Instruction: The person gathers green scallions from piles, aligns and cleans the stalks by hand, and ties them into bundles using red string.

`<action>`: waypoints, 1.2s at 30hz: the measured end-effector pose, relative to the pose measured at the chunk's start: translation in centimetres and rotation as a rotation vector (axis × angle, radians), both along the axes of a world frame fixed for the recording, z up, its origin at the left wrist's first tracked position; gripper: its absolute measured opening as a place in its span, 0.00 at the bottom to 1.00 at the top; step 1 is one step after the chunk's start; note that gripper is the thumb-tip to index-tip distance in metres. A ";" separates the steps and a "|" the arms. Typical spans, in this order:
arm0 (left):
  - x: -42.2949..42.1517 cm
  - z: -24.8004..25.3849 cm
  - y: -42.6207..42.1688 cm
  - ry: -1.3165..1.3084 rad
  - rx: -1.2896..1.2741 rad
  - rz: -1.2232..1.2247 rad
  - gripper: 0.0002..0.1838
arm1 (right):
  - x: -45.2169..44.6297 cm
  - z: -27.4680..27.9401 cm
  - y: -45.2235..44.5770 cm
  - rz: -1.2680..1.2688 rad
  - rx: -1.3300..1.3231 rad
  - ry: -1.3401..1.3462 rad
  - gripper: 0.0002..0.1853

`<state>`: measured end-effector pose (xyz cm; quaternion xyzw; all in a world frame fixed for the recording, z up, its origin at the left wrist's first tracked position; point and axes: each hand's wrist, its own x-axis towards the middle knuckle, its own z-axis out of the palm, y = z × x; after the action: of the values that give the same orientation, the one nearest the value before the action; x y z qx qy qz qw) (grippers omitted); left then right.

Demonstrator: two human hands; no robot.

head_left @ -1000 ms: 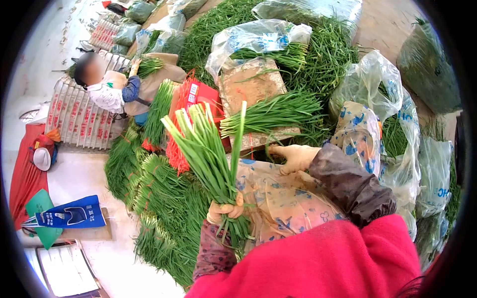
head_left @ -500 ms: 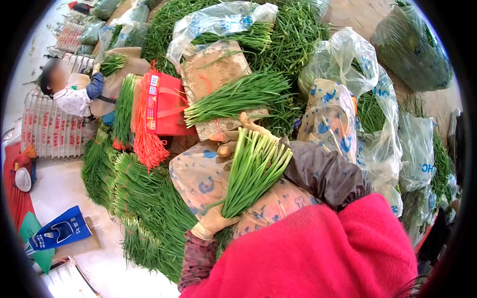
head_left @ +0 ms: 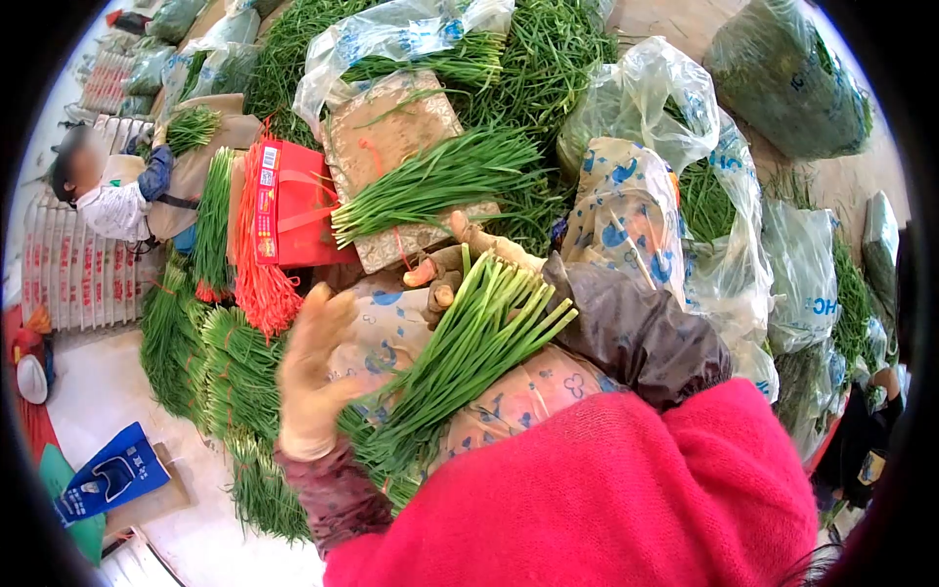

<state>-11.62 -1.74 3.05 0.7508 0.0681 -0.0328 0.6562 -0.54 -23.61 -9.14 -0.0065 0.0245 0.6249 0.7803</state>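
My right hand (head_left: 494, 243), at the end of a dark brown sleeve, is closed around a bunch of garlic chives (head_left: 469, 333) near the pale cut ends. Its green leaves hang down to the left over my lap, which a printed plastic apron (head_left: 523, 386) covers. My left hand (head_left: 315, 367), in a pale glove and blurred by motion, is raised beside the bunch with fingers apart and nothing in it. Another bunch of chives (head_left: 430, 196) lies across a worn board (head_left: 386, 127) in front of me.
Red ties (head_left: 266, 284) hang over a red box (head_left: 303, 201). Tied bundles (head_left: 245, 372) are piled at left, loose greens (head_left: 538, 73) ahead. Clear bags (head_left: 734, 235) of greens stand at right. Another person (head_left: 117, 191) sits at far left, handling greens.
My left hand has let go of the leafy end and moved up and left, its fingers spreading. The leaves now droop lower left. The whole view has shifted slightly.
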 end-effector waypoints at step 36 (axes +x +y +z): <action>-1.5 -10.0 -0.9 0.395 0.752 -0.369 0.32 | 9.2 13.5 -9.9 -1.248 -0.936 -1.136 0.13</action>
<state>-13.10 -2.67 -7.00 0.9157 0.0643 -0.2644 0.2959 8.67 -33.52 4.38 -0.6040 -0.1112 -0.0719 0.7859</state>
